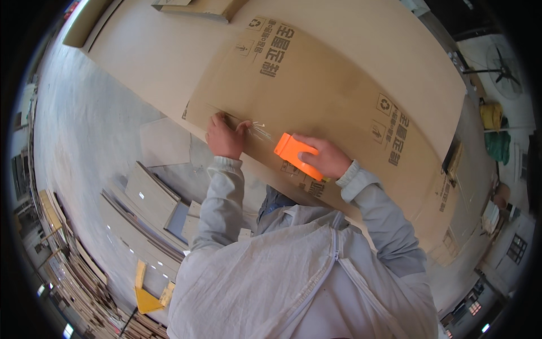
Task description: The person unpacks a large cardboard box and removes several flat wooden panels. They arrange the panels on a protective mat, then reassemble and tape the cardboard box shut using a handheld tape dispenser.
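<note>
A large flat brown carton (327, 85) with dark printing lies in front of me. My right hand (328, 158) is wrapped around an orange tape dispenser (296, 155), low over the near part of the carton. Shiny clear tape (259, 131) stretches between the dispenser and my left hand. At the carton's near left edge, my left hand (226, 137) is curled, its thumb by the tape end and its fingers by a slit in the cardboard. What lies under those fingertips is partly hidden.
Under the carton is a broad pale board surface (130, 73). A folded cardboard piece (206, 7) sits at its far side. Down on the left are stacked panels (149, 192) and a yellow metal frame (148, 299). A fan (501, 69) stands at the far right.
</note>
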The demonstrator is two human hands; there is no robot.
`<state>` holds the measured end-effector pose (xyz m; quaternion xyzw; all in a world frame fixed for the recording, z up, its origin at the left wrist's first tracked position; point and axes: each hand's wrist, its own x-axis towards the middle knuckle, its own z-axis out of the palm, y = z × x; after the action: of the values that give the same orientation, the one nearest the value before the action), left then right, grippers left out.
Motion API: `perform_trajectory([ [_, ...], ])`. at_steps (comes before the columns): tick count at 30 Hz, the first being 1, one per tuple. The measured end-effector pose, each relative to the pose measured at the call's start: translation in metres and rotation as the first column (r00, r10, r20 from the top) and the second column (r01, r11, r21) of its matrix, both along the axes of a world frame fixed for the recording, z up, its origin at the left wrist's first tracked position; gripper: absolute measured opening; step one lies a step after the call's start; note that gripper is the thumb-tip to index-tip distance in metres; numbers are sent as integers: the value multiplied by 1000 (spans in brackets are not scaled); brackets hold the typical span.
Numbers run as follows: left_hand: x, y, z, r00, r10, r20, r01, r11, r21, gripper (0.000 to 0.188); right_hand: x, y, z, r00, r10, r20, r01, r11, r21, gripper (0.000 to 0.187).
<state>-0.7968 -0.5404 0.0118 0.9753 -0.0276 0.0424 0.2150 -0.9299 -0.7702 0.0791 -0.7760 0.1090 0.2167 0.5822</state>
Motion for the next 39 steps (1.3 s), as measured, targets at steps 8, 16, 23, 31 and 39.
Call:
perform_trajectory([
  [8,-4,-33,11,907,-331,261,333,942,35,52,11,9,-2,993,117,-32,-121,978,-171,39],
  [16,-7,-69,-37,915,-383,129,317,878,359,59,-61,-45,-8,991,133,6,-128,965,-228,40],
  [23,-14,-74,-43,964,-223,147,126,866,484,62,-291,-205,27,987,53,-154,-88,969,-232,39],
  [31,-281,-247,-32,765,-620,175,575,780,246,58,-372,-239,21,997,66,-42,-76,942,-326,38],
  [39,-367,-308,-35,780,-598,185,543,794,274,60,-468,-301,22,992,92,-85,-118,916,-384,39],
])
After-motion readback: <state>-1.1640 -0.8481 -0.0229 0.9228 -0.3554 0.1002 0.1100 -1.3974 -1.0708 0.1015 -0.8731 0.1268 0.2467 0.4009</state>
